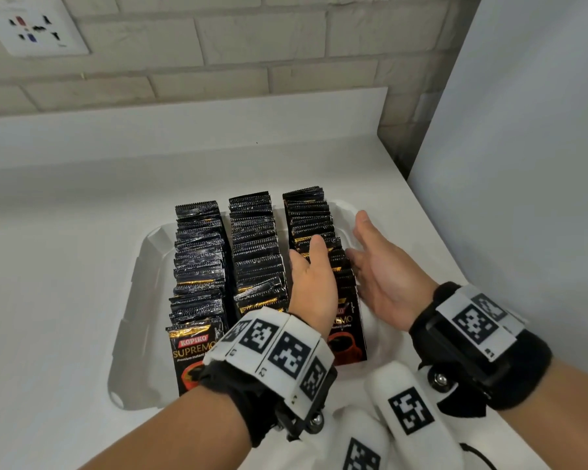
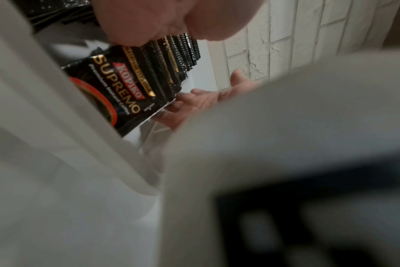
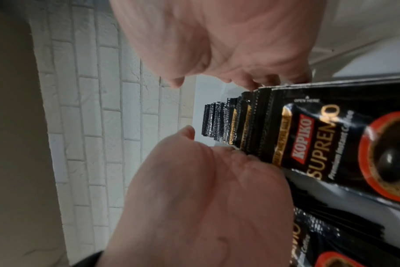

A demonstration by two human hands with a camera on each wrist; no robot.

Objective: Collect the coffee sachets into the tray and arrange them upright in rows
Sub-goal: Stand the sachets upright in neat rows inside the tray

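A white tray (image 1: 133, 300) on the counter holds black Kopiko Supremo sachets standing upright in three rows: left row (image 1: 197, 266), middle row (image 1: 255, 252), right row (image 1: 311, 218). My left hand (image 1: 311, 283) lies in the gap between the middle and right rows, thumb up, its fingers against the right row's left edge. On that row's other side my right hand (image 1: 381, 269) has its palm turned inward and its fingers straight. The right wrist view shows this row (image 3: 320, 144) flanked by the right hand (image 3: 217, 39) and the left hand (image 3: 194, 198). Neither hand grips a sachet.
The tray sits on a white counter (image 1: 65, 249) against a brick wall with a socket (image 1: 34, 25) at the upper left. A plain wall closes off the right side just past the tray. White padded pieces with black markers (image 1: 404, 412) lie below my wrists.
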